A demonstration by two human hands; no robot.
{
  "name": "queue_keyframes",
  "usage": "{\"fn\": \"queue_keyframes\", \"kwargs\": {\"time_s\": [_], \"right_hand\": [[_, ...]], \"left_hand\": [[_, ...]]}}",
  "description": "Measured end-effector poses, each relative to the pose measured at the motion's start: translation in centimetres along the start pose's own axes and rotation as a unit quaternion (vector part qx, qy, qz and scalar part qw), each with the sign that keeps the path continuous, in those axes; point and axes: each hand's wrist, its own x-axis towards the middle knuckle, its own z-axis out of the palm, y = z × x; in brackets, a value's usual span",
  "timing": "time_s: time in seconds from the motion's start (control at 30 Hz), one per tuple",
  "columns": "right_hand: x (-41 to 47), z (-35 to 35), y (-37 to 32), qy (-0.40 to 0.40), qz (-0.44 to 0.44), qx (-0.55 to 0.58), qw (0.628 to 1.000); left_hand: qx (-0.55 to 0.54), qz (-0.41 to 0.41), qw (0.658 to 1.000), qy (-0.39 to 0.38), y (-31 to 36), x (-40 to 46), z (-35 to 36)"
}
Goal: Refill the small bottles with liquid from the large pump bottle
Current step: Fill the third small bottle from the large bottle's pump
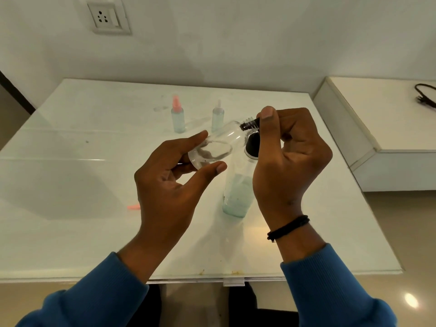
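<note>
- Midair above a white glass-topped table (70,232), a person's left hand (169,185) holds a small clear bottle (219,145) by its base, thumb and fingers curled round the bottom end.
- The small clear bottle lies tilted, close to level; its long axis runs from the base at lower left up to the threaded neck at upper right, mouth pointing away from the person.
- At that neck, the right hand (290,161) pinches a black nozzle (250,124) between thumb and curled fingers; the nozzle touches the bottle's mouth.
- Directly beneath the small clear bottle stands the large pump bottle (238,190), upright on the table, pale liquid in its lower part, its black collar (252,145) partly hidden by the right hand.
- Beyond the small clear bottle, well apart from it, two spray bottles stand upright side by side: a pink-capped bottle (178,116) and a clear-capped bottle (218,116).
- Nearer the person and left of the large pump bottle, a pink cap (133,207) lies on the table, partly hidden by the left hand.
- Right of the table sits a white ledge (377,128) with a black cable (424,94).
</note>
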Motion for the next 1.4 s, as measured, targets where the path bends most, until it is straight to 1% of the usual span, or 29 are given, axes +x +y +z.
{"fn": "queue_keyframes", "kwargs": {"time_s": [0.3,0.57,0.67,0.83,1.23,1.4], "right_hand": [[0.37,-0.01,-0.18,0.000,0.061,0.021,0.998],[0.13,-0.24,0.01,-0.008,0.057,0.004,0.998],[0.39,-0.29,0.07,0.003,0.065,0.013,0.998],[0.04,-0.28,0.07,-0.004,0.080,0.023,0.997],[0.01,-0.19,0.10,-0.005,0.051,0.005,0.999],[0.07,-0.28,0.01,0.007,0.061,0.014,0.998]], "left_hand": [[-0.001,0.002,1.000,-0.001,0.20,0.11,-0.05],[0.005,0.013,1.000,-0.001,0.31,0.13,-0.03],[0.005,0.015,1.000,-0.003,0.25,0.16,0.02],[0.016,0.017,1.000,0.003,0.07,0.07,-0.13],[0.005,0.009,1.000,-0.003,0.15,0.08,-0.09],[0.005,0.009,1.000,-0.008,0.25,0.07,-0.04]]}}
